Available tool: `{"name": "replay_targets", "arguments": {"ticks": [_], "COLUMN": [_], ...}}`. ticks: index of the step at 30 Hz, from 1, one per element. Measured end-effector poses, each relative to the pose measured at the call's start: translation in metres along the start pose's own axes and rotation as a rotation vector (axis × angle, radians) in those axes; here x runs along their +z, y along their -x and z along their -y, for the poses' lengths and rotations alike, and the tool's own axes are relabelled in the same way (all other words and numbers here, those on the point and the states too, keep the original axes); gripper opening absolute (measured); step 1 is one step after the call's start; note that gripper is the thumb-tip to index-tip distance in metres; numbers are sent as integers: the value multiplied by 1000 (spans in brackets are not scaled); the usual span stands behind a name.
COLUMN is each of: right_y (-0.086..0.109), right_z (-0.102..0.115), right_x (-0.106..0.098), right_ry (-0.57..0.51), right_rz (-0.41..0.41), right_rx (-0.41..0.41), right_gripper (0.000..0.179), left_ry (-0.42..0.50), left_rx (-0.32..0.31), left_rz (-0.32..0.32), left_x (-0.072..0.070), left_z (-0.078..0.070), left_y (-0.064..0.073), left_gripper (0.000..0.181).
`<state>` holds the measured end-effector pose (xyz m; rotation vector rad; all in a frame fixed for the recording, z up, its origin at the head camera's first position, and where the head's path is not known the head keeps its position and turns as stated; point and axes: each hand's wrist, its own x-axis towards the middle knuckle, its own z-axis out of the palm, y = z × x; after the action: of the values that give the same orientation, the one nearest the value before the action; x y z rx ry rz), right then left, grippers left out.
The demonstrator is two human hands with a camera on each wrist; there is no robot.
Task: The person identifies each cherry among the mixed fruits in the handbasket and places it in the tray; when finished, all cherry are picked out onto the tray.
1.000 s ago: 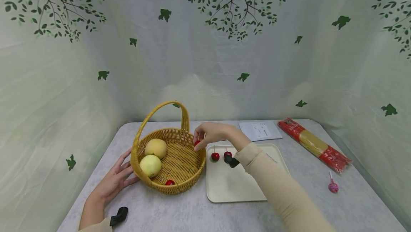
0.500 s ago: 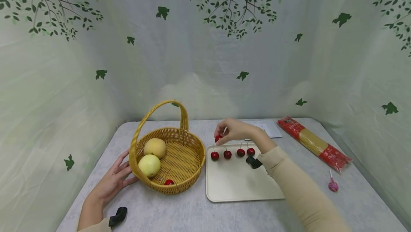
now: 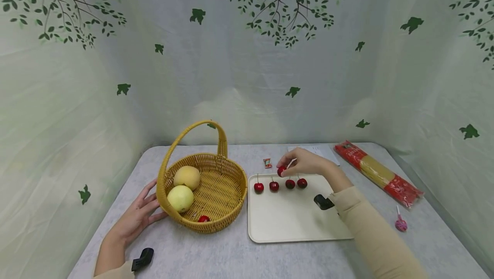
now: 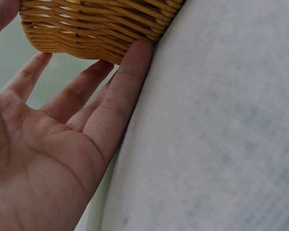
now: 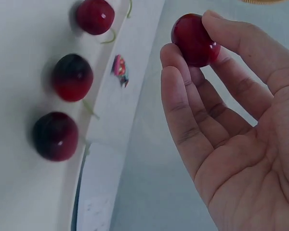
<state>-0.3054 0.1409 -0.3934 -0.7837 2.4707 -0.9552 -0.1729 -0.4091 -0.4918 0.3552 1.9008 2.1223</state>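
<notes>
My right hand [image 3: 302, 161] pinches a dark red cherry [image 5: 195, 40] between thumb and fingers, over the back edge of the cream tray [image 3: 293, 223]. Several stemmed cherries stand in a row along the tray's back, among them a cherry [image 3: 258, 188] at the left end. My left hand [image 3: 139, 216] rests its fairly straight fingertips against the outer left side of the yellow wicker basket [image 4: 101, 26]. Inside the basket lie a yellow round fruit [image 3: 187, 177], a pale green round fruit [image 3: 180, 198] and a red cherry [image 3: 203, 219], partly hidden by the rim.
A small red wrapped candy [image 3: 267, 163] lies behind the tray. The white booklet [image 3: 328, 154] is partly covered by my right hand. To the right are a red and yellow packet [image 3: 378, 174] and a pink lollipop [image 3: 400, 224]. The basket's tall handle [image 3: 222, 141] arches upward.
My right hand has carried the cherry from the basket's right rim rightward to above the tray's back edge, uncovering the cherry row and the candy. My left hand has stayed at the basket.
</notes>
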Motion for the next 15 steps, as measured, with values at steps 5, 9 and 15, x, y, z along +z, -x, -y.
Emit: {"name": "replay_targets", "arguments": {"ticks": [5, 9, 15], "right_y": [8, 15, 27], "right_z": [-18, -30, -53], "right_x": [-2, -4, -6], "right_ry": [-24, -31, -1], "right_rz": [-37, -75, -128], "right_rx": [37, 88, 108], "right_gripper": [24, 28, 31], "left_ry": [6, 20, 25], "left_rx": [1, 11, 25], "left_rz": [-2, 12, 31], "left_x": [0, 0, 0], "left_z": [0, -1, -1], "left_y": [0, 0, 0], "left_gripper": [72, 72, 71]}}
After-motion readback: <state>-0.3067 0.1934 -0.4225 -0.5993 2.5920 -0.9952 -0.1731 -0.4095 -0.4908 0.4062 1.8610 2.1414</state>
